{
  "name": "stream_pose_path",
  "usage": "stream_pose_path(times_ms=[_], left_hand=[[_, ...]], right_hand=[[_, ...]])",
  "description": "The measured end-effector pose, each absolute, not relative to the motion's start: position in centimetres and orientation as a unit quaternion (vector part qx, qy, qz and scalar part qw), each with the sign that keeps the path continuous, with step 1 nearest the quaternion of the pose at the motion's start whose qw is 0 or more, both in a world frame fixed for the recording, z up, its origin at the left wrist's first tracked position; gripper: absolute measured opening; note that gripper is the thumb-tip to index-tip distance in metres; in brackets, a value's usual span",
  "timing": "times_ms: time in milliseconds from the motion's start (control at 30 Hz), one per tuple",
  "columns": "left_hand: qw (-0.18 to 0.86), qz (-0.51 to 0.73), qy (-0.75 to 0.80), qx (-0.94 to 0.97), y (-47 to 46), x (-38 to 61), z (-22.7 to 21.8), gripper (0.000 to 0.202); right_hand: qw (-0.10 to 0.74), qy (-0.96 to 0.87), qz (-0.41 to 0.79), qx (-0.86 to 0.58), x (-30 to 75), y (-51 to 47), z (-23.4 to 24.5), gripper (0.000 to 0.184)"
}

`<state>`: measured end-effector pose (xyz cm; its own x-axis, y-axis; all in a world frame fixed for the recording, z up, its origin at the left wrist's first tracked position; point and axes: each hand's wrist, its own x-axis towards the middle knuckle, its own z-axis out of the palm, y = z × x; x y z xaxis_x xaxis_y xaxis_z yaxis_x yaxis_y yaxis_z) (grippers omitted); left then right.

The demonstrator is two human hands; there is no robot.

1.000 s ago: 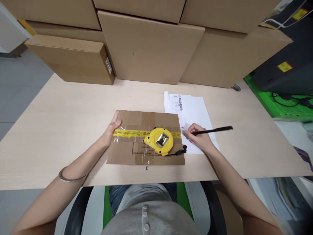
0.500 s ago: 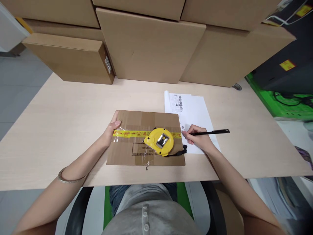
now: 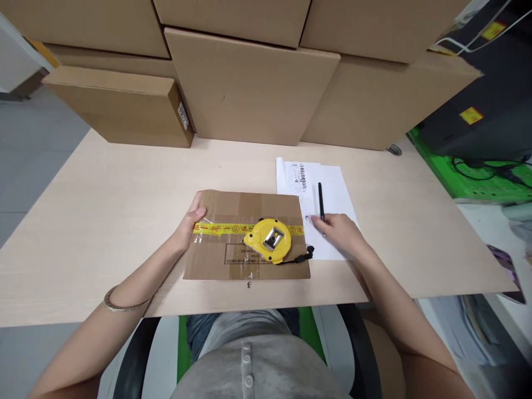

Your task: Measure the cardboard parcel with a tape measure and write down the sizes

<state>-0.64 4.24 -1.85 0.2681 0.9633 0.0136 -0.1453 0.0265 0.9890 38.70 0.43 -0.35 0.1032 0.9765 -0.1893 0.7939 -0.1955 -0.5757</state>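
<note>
My left hand is closed on the left edge of a flat cardboard box, thumb on top and the other fingers hidden beneath. Yellow printed tape runs across the box. On top of it rests a yellow tape measure with a black wrist strap. Beside the box's right edge, my right hand is over a white sheet of paper with small print and handwriting. A black pen is between its thumb and fingers, one end pointing to the far side.
Large cardboard boxes stand along the far edge of the table, with a smaller carton at the left. To the right are a green crate with black cables and a dark phone-like object.
The pen has swung from pointing right to pointing away from me, and my right hand has turned with it. My left hand, the box and the tape measure stay put.
</note>
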Motion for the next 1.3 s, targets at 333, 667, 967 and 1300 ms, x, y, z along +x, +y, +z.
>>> stream_pose_path(times_ms=[333, 667, 967, 1300], left_hand=[[0.501, 0.497, 0.387, 0.593, 4.4, -2.3, -2.0, 0.061], [0.566, 0.456, 0.315, 0.61, 3.9, -2.5, -3.0, 0.053], [0.609, 0.424, 0.293, 0.603, 3.6, -3.4, -2.0, 0.062], [0.527, 0.392, 0.276, 0.702, 4.6, -4.0, -1.1, 0.052]], right_hand=[[0.152, -0.626, 0.091, -0.759, 35.5, -0.5, 3.9, 0.04], [0.243, -0.859, 0.134, -0.43, 27.6, -3.8, 8.0, 0.058], [0.246, -0.839, 0.298, -0.383, 20.6, 0.5, 9.3, 0.042], [0.259, -0.822, 0.285, -0.42, 23.6, 0.2, 9.0, 0.037]])
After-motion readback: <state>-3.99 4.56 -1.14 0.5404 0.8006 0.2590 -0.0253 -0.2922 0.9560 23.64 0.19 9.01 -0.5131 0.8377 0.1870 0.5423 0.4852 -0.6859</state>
